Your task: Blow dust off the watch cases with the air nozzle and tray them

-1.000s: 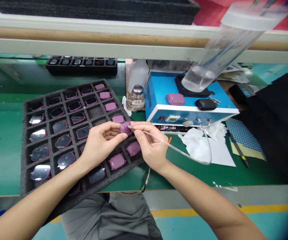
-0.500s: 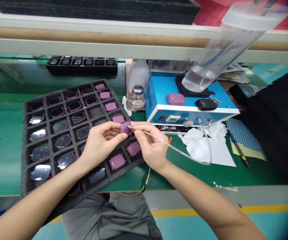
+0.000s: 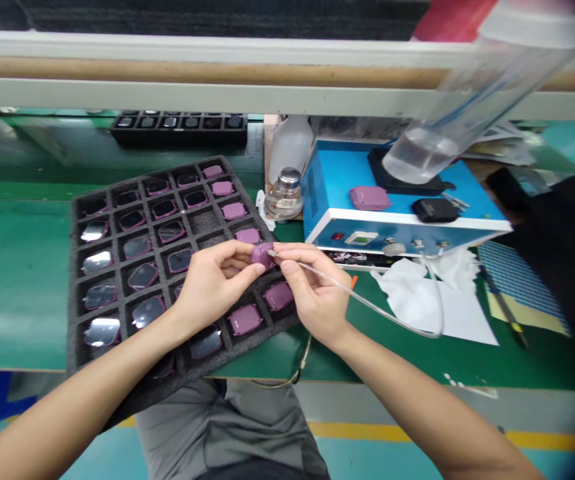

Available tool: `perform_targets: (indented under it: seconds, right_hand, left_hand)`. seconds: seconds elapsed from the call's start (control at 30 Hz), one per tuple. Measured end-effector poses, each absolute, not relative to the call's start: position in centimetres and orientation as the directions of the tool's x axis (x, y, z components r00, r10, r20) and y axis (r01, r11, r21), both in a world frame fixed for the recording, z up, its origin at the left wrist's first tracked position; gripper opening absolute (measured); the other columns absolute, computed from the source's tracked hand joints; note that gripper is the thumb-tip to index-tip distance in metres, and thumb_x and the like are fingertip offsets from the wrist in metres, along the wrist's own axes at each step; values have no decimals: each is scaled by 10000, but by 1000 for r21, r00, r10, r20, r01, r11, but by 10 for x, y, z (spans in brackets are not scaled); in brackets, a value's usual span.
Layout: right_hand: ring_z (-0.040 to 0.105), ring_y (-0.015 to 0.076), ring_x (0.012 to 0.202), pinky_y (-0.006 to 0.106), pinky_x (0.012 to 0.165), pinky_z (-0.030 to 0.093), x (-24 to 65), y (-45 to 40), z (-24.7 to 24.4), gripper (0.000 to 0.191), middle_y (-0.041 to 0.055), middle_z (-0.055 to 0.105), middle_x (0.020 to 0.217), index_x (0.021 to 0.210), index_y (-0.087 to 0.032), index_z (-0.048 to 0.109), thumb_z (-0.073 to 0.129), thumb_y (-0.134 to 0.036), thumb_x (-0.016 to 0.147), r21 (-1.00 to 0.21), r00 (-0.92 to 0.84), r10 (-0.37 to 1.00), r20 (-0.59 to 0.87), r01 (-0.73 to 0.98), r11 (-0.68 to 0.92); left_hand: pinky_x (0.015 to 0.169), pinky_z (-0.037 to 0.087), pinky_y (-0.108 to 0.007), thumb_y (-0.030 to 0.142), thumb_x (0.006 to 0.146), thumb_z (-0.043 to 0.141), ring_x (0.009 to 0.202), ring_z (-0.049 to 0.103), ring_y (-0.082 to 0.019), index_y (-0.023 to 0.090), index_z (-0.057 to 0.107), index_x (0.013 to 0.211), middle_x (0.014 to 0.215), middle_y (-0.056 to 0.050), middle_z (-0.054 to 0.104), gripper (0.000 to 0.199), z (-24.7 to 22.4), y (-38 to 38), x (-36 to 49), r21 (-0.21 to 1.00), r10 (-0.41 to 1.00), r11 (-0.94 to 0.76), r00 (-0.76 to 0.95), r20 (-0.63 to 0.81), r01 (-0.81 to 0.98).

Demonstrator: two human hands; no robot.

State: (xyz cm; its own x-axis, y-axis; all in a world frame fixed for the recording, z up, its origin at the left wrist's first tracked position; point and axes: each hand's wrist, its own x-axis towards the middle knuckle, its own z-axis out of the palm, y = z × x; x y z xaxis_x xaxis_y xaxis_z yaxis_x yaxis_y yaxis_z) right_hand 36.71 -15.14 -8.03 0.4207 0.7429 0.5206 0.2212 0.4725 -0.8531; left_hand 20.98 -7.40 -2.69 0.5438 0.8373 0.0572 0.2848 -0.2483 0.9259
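While a green workbench (image 3: 17,280) is carrying a black foam tray (image 3: 74,300) of purple casings beside a blue instrument box (image 3: 347,177), the left hand (image 3: 214,283) is pinching one purple casing (image 3: 263,255) just above the tray between thumb and fingers, and the right hand (image 3: 317,290) is gripping a thin clear plastic tube (image 3: 362,300), its slim tip touching that casing.

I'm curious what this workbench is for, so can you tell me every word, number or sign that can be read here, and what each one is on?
Label on the small glass jar: a few Chinese characters, too blurred to quote.
Small display on the blue box: too small to read.
Purple case: a tiny white mark, too small to read.
Nothing else can be read.
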Motion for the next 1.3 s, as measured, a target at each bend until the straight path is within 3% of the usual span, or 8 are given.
perform_targets:
  seconds: [0.23,0.33,0.47,0.57,0.67,0.93,1.17,1.3]
  right_hand:
    - [728,233,1040,434,909,649,365,-154,-85,103,85,749,1072,1009,-233,745,667,-286,967,-866,425,756,498,193,461]
    - [724,229,1032,425,894,648,365,-154,-85,102,84,747,1058,1012,-230,749,671,-277,964,-867,425,757,496,194,459]
    - [723,227,1018,419,878,642,366,-154,-85,99,82,748,1053,1018,-227,753,676,-247,960,-869,419,762,494,208,449]
    - [720,231,1037,431,893,645,366,-154,-85,101,83,746,1063,1017,-230,751,668,-252,965,-875,408,775,483,205,438]
    - [716,231,1062,422,897,649,365,-155,-86,106,85,744,1075,1019,-227,749,659,-254,972,-884,407,785,467,184,430]
    - [721,206,1024,369,877,652,365,-157,-86,106,73,746,1062,1015,-225,765,677,-217,958,-900,396,809,435,157,407]
    - [730,182,1010,318,851,667,364,-156,-86,102,60,752,1040,1008,-229,771,686,-216,953,-909,411,811,415,145,392]
    - [743,172,972,304,842,672,363,-156,-86,101,55,762,1018,1014,-222,774,694,-239,954,-913,432,806,405,140,383]
  left_hand:
    - [1118,450,-424,225,926,490,1226,662,-302,162,761,1209,1279,-101,747,397,-13,32,185,376,808,-583,563,176,720]
    - [1101,454,-386,190,892,491,1175,679,-282,153,780,1152,1208,-94,774,391,-22,60,181,341,804,-565,595,21,752]
    - [1110,427,-458,330,928,544,1181,631,-310,136,731,1248,1232,-148,735,418,-31,28,178,272,773,-633,604,191,724]
    - [1046,470,-473,471,941,569,1156,642,-336,139,710,1278,1228,-159,728,494,-32,-6,174,302,723,-678,683,109,670]
    - [1029,484,-476,408,932,585,1148,657,-342,146,701,1283,1236,-157,729,453,-38,-20,172,321,694,-680,720,-8,659]
    - [1055,480,-451,378,916,626,1190,628,-314,155,705,1263,1264,-135,711,419,-43,12,172,284,726,-682,672,147,674]
    - [1015,483,-459,388,897,611,1178,654,-361,171,741,1242,1206,-148,748,429,-31,90,190,35,859,-512,512,0,858]
    - [1031,465,-449,337,927,562,1163,662,-342,173,753,1212,1167,-138,761,381,-24,97,190,71,866,-500,499,32,863]
